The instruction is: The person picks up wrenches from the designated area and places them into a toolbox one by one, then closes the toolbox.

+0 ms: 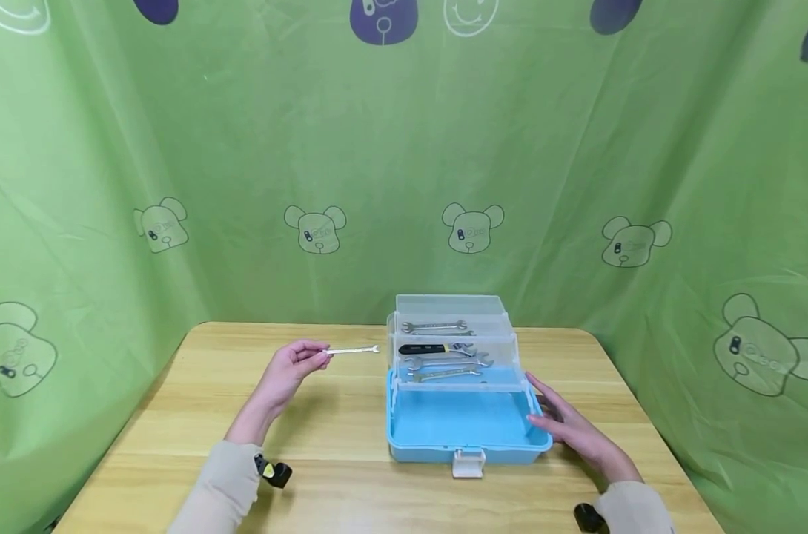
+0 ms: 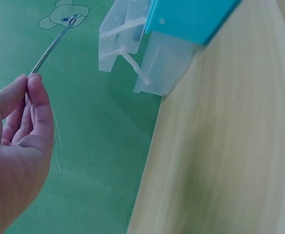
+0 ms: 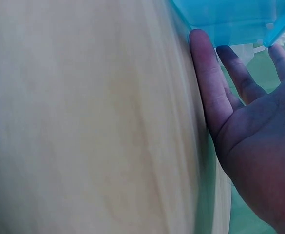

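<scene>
My left hand (image 1: 296, 368) pinches one end of a small silver wrench (image 1: 353, 350) between thumb and fingertips, held level to the left of the toolbox. In the left wrist view the wrench (image 2: 54, 46) points up and away from the fingertips. The blue toolbox (image 1: 471, 453) stands with its lid raised and its clear trays (image 1: 504, 378) folded out. Fingers of my right hand (image 1: 574, 430) touch the box's right side, spread and fairly straight; in the right wrist view their tips meet the blue wall (image 3: 225, 29).
Several silver wrenches (image 1: 444, 374) and a black-handled adjustable wrench (image 1: 424, 349) lie in the trays, with another wrench (image 1: 434, 326) in the upper one. A white latch (image 1: 468, 464) hangs at the box's front. Green curtain (image 1: 377, 148) surrounds the wooden table (image 1: 330, 475) at the back and sides.
</scene>
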A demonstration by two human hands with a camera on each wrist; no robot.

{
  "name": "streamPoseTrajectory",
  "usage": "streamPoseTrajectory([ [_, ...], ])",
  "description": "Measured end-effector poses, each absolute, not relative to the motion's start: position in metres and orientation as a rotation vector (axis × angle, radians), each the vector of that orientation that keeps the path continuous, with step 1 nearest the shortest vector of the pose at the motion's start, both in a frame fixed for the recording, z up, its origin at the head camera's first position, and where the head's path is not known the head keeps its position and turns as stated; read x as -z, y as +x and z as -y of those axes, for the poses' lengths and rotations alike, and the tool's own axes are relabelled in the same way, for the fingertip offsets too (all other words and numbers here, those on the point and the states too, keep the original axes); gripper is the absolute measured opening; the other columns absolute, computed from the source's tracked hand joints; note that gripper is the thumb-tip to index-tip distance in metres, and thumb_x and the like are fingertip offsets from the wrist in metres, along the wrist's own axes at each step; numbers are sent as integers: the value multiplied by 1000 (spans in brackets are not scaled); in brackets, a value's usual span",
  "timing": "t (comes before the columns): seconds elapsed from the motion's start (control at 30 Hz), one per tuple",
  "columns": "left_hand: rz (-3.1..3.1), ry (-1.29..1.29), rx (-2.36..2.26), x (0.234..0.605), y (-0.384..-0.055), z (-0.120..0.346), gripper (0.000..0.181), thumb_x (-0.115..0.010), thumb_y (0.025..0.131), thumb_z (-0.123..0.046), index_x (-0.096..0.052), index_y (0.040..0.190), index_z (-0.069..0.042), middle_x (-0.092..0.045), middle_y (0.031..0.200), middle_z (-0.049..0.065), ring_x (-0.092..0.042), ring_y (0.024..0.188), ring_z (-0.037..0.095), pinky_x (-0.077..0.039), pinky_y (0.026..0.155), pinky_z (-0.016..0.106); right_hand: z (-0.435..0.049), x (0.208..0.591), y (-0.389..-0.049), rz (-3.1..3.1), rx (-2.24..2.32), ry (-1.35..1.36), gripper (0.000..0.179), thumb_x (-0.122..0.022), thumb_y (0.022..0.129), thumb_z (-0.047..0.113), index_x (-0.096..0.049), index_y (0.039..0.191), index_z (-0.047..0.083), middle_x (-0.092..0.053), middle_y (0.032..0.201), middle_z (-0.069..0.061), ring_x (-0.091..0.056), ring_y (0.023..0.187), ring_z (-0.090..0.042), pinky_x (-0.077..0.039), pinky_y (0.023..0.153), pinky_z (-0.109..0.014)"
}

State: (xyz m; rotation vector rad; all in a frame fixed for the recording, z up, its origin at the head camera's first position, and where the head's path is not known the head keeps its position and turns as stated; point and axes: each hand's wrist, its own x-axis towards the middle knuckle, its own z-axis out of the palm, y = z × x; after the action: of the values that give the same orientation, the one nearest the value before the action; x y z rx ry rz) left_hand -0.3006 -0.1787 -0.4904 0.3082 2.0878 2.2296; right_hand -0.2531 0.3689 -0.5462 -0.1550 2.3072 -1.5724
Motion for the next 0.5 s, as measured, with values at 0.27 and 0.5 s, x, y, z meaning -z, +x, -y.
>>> streamPoseTrajectory([
  [0.27, -2034, 341, -2311, 484, -313, 153, 36, -65, 98, 3, -55, 129, 19, -76, 99, -3, -73, 92, 10, -61, 90, 25, -370, 547, -253, -2293, 1594, -139, 83, -61, 104, 30, -7, 167, 37, -5, 169, -32, -14, 149, -62, -51, 107, -62],
  [0.5, -2052, 365, -2305, 480, -326, 124, 30, -67, 98, 0, -62, 125, 12, -77, 104, 5, -73, 92, 12, -61, 91, 28, -369, 547, -253, -2288, 1589, -125, 83, -61, 104, 32, -7, 167, 38, -5, 168, -32, -15, 149, -62, -51, 106, -61],
])
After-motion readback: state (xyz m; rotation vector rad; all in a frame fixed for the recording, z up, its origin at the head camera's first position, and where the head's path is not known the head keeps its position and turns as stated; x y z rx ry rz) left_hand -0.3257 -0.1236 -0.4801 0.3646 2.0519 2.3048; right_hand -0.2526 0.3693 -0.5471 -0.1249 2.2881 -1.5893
